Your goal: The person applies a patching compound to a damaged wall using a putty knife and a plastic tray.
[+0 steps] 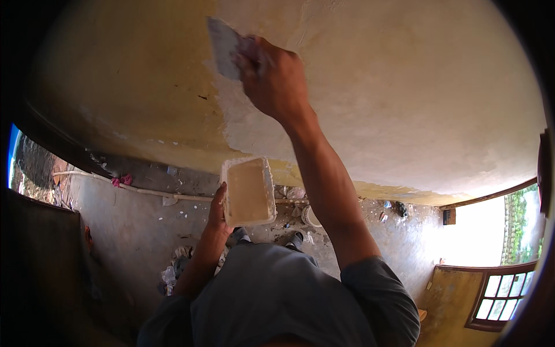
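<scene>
Up against the yellow wall [144, 87], my right hand [272, 72] is closed round the handle of a wide, flat putty knife [222, 47]. Its metal blade lies at the edge of a pale, smeared coat [370, 110] that covers the wall to the right. Lower down, in front of my body, my left hand [217, 214] grips a rectangular plastic tub [270, 191] by its left side. The tub's rim is crusted with whitish putty. Inside is a smooth beige surface; how deep the contents are, I cannot tell.
A long pale pipe [150, 191] lies on the floor along the wall's foot. Beyond my feet stands a white bucket [311, 216], partly hidden by my right arm. Crumpled bags [170, 274] lie at the left. A bright doorway [474, 234] and a paned window [506, 295] are at the right.
</scene>
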The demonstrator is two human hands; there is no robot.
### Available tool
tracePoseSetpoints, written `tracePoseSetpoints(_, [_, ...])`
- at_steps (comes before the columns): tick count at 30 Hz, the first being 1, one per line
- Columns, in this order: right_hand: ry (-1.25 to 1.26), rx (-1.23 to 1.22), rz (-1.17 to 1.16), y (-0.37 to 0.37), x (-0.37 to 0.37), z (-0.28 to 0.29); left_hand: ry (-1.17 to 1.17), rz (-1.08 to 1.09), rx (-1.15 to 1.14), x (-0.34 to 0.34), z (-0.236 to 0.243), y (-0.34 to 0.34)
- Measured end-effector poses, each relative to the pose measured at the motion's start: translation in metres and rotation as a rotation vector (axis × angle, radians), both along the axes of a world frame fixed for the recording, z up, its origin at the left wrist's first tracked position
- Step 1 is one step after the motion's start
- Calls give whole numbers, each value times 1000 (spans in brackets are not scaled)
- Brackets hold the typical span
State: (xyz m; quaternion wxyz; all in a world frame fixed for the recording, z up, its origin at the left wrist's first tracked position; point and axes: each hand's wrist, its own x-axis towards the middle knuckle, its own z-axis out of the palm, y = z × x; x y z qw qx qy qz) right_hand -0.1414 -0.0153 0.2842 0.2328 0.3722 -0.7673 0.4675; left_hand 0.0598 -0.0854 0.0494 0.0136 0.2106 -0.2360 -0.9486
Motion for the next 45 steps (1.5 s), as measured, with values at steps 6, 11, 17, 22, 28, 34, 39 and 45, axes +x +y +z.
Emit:
tracePoseSetpoints(6, [-93,-120,-160,107,-55,-26,36,24,10,3,-2,0])
tracePoseSetpoints(11, [-194,-459,-555,349,-24,-48,61,3,58,-3,0,6])
tracePoseSetpoints(17, [-326,-411,254,118,5,20,99,-35,47,-2,-4,1])
tracePoseSetpoints(22, [236,3,-196,25,-21,50,80,-19,12,-6,6,7])
tracePoseSetpoints(28, [-157,-425,-247,264,-61,24,66,-17,61,-2,7,6])
tracePoseSetpoints(34, [-209,-484,-74,204,-10,36,55,-6,43,-6,-8,3])
tracePoseSetpoints(39, [202,34,-150,7,2,62,77,-13,3,-6,-2,3])
tracePoseSetpoints(45, [168,-161,-327,127,-47,67,86,0,40,-3,0,3])
